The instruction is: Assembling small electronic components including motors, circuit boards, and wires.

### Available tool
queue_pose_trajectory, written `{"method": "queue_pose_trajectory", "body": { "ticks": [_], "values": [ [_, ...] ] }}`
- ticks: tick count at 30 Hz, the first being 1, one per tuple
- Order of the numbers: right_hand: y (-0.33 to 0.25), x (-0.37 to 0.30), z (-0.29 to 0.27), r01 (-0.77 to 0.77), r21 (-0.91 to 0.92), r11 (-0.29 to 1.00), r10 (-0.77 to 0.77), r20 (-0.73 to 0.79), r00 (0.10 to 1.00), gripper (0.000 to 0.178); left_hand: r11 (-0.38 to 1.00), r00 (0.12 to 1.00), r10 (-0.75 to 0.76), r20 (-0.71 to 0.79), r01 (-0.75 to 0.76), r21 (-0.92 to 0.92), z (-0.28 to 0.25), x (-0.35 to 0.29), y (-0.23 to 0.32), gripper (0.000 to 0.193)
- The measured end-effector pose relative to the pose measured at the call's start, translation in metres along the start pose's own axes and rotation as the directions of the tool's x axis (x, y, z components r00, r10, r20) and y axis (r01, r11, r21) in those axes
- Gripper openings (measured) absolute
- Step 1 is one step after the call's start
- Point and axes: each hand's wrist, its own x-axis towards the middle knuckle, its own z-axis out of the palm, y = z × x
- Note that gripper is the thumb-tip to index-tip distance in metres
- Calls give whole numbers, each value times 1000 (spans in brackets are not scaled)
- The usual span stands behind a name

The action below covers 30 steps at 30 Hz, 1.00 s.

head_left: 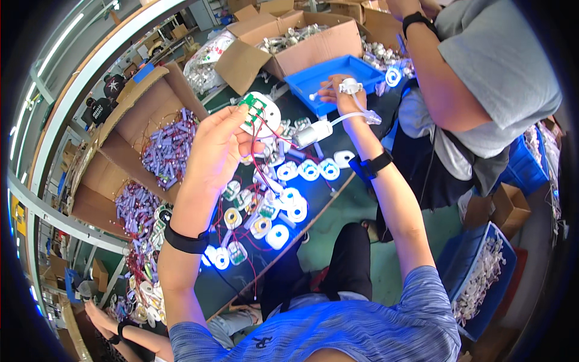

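My left hand [222, 137] pinches a round white disc with a green circuit board [256, 111] on it. Thin red wires run down from the board. Beside the disc hangs a white cylinder that looks like a small motor or pump [313, 134]. A white tube links it to a clear fitting [372, 117] by my right wrist. Over my right hand [341, 104] lies a white plastic piece [350, 87]; its fingers stretch left above the blue tray [304, 99]. Below my left hand, lit white ring lamps [309, 170] and wired discs [232, 218] crowd the table.
A cardboard box [316, 49] of white parts stands behind the tray. Purple cylinders with red wires [170, 149] fill boxes at left. Close on the right sits a co-worker in a grey sleeve [500, 66]. A blue bin [452, 265] of white parts stands lower right.
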Motion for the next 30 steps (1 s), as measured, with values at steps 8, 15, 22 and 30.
{"method": "queue_pose_trajectory", "body": {
  "ticks": [8,15,22,30],
  "values": [
    [91,84,-23,23,-429,903,-40,-29,999,6,998,997,-44,-68,42,-43,-30,58,-36,16],
    [117,110,-19,109,-917,385,-40,101,994,16,999,997,-37,-64,36,-20,-58,106,-37,21],
    [119,121,-26,47,-966,255,129,82,988,20,999,996,-3,-84,0,-42,-62,128,-41,26],
    [124,127,-21,126,-958,259,202,181,963,24,1000,999,2,-48,-2,-11,-66,129,-40,25]
  ]
}}
